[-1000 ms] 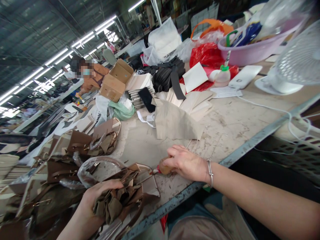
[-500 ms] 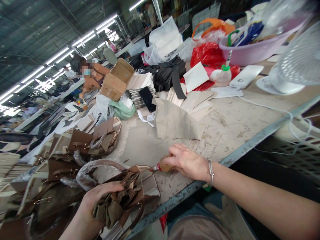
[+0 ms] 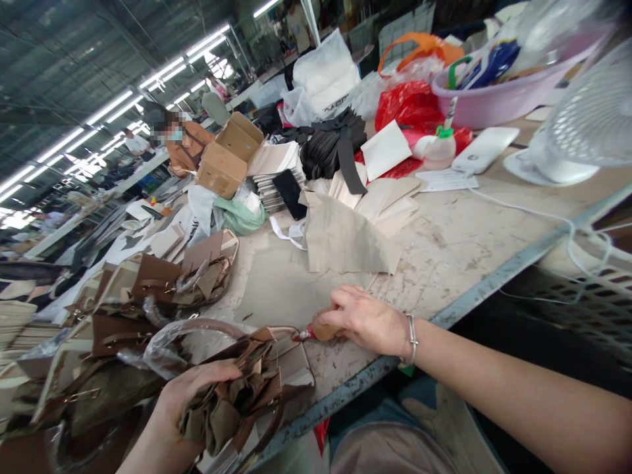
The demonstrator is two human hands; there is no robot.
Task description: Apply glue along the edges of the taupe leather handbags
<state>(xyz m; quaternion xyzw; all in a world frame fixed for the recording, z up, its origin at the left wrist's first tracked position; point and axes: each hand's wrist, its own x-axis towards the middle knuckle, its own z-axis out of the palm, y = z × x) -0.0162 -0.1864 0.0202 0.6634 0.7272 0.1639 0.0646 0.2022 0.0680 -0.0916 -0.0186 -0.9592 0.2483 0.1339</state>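
My left hand (image 3: 185, 401) is closed around a crumpled bundle of brown leather pieces (image 3: 232, 401) lying on a beige bag panel (image 3: 291, 365) at the near edge of the worktable (image 3: 444, 250). My right hand (image 3: 363, 319) grips a small amber glue bottle (image 3: 320, 327). Its red nozzle touches the panel's edge. A metal bracelet circles my right wrist.
Several half-made brown bags with plastic-wrapped handles (image 3: 148, 309) pile up at the left. A beige cloth (image 3: 345, 240), stacked panels (image 3: 276, 171), a cardboard box (image 3: 227, 158), black straps (image 3: 330, 148), a white fan (image 3: 587, 112) and a lilac basin (image 3: 498, 92) stand behind. Another person (image 3: 180, 141) works at the far left.
The view shifted slightly. My left hand slid a little down and left with the bundle. My right hand stays with the nozzle at the panel.
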